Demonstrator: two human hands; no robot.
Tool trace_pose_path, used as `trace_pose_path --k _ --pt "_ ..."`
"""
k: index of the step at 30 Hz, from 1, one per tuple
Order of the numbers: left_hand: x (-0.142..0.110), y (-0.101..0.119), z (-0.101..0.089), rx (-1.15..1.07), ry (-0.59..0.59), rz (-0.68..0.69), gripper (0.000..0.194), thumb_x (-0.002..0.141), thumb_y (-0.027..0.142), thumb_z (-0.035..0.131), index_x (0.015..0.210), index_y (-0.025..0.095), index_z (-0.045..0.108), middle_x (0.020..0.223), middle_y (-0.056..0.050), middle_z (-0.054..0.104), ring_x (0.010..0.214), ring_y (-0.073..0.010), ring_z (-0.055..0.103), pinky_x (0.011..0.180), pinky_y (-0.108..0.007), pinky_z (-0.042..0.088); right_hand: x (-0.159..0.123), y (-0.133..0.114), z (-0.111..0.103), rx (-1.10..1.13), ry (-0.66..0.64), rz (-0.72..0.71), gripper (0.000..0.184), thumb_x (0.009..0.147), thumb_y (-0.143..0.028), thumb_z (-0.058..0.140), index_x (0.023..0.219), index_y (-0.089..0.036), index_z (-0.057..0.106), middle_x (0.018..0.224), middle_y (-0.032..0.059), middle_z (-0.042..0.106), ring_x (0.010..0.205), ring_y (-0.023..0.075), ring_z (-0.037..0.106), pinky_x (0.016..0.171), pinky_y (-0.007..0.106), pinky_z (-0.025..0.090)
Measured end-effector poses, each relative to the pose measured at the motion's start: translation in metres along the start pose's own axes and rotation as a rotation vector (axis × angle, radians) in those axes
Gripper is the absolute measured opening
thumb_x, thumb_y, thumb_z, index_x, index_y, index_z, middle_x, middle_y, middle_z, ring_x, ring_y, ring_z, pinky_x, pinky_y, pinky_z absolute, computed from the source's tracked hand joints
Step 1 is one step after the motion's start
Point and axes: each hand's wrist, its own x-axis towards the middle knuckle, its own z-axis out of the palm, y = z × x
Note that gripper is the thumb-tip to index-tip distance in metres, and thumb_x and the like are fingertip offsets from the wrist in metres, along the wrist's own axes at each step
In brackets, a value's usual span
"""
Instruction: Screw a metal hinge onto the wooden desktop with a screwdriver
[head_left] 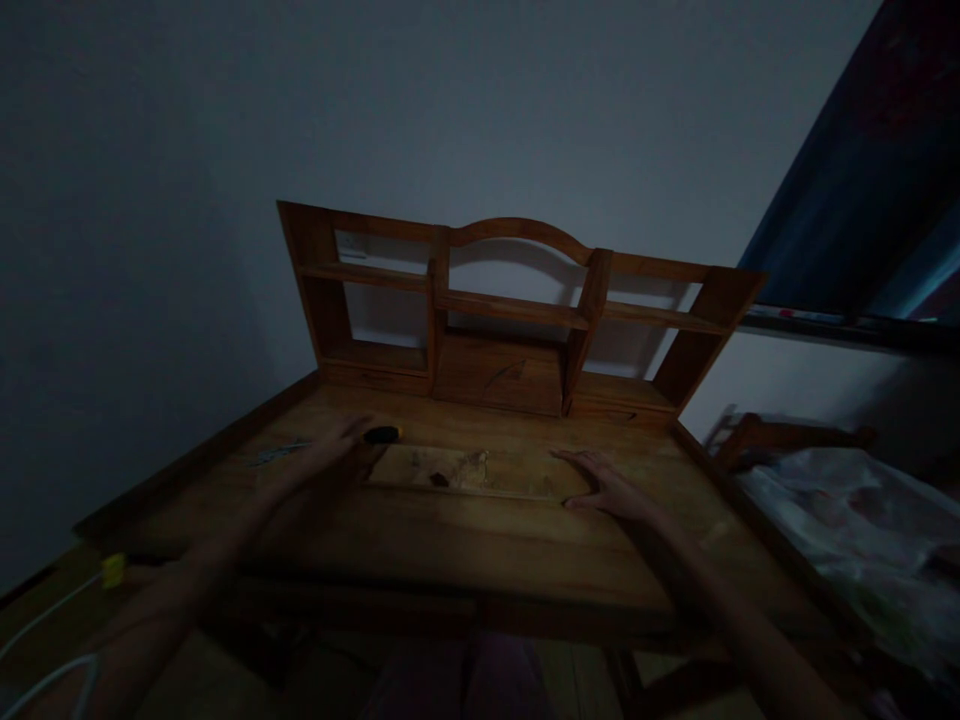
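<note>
A pale wooden board with dark marks lies flat on the wooden desk. My left hand is near the board's left end, its fingers closed at a small dark rounded object with a yellow edge; dim light hides its exact kind. At the board's right end rests my right hand, thumb and fingers spread apart with nothing gripped. Several thin, shiny pieces lie on the desktop left of my left forearm.
A wooden shelf unit with cubbies and small drawers stands along the desk's back, against the wall. Right of the desk are a chair back and a translucent plastic bag. A white cable with a yellow piece hangs at lower left.
</note>
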Motion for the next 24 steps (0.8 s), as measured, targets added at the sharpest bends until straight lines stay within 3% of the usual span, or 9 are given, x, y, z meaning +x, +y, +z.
trace_pose_path --k 3,7,11,16,24 --pt "-0.02 -0.024 -0.003 -0.007 -0.008 0.024 0.059 0.09 0.036 0.045 0.14 0.014 0.068 0.146 -0.013 0.07 0.138 -0.0304 0.063 0.123 -0.044 0.046 0.001 0.002 0.001 0.001 -0.007 -0.008 0.093 0.086 -0.067 0.083 0.166 -0.037 0.046 0.161 0.0104 0.057 0.146 0.035 0.054 0.124 0.055 0.04" --pt "-0.031 -0.005 0.0 0.063 0.051 -0.01 0.05 0.093 0.028 0.043 0.134 0.018 0.07 0.138 -0.013 0.072 0.129 -0.0297 0.068 0.117 -0.043 0.05 0.011 0.004 0.005 0.009 -0.002 -0.018 0.095 0.087 -0.066 0.082 0.169 -0.038 0.042 0.168 0.0094 0.052 0.151 0.0351 0.05 0.127 0.056 0.037" --pt "-0.021 0.008 -0.007 0.156 0.015 -0.094 0.046 0.087 0.015 0.047 0.127 0.016 0.069 0.131 -0.016 0.071 0.124 -0.029 0.067 0.112 -0.039 0.052 0.026 -0.004 0.009 0.018 -0.005 -0.025 0.094 0.088 -0.067 0.08 0.169 -0.038 0.041 0.168 0.0097 0.051 0.152 0.0362 0.049 0.127 0.058 0.037" --pt "-0.011 -0.008 -0.026 0.216 0.047 -0.123 0.057 0.076 0.008 0.052 0.13 0.018 0.066 0.128 -0.015 0.07 0.126 -0.0322 0.066 0.11 -0.04 0.051 0.045 -0.009 0.02 0.014 0.051 -0.031 0.094 0.087 -0.068 0.08 0.168 -0.036 0.044 0.165 0.011 0.055 0.15 0.0357 0.053 0.125 0.056 0.039" --pt "0.001 -0.026 -0.034 0.323 0.036 -0.152 0.054 0.079 0.004 0.051 0.13 0.015 0.064 0.133 -0.016 0.067 0.131 -0.03 0.062 0.112 -0.037 0.049 0.072 0.005 0.035 -0.011 0.081 -0.021 0.097 0.08 -0.071 0.084 0.162 -0.028 0.053 0.159 0.0156 0.06 0.146 0.0371 0.057 0.124 0.057 0.041"
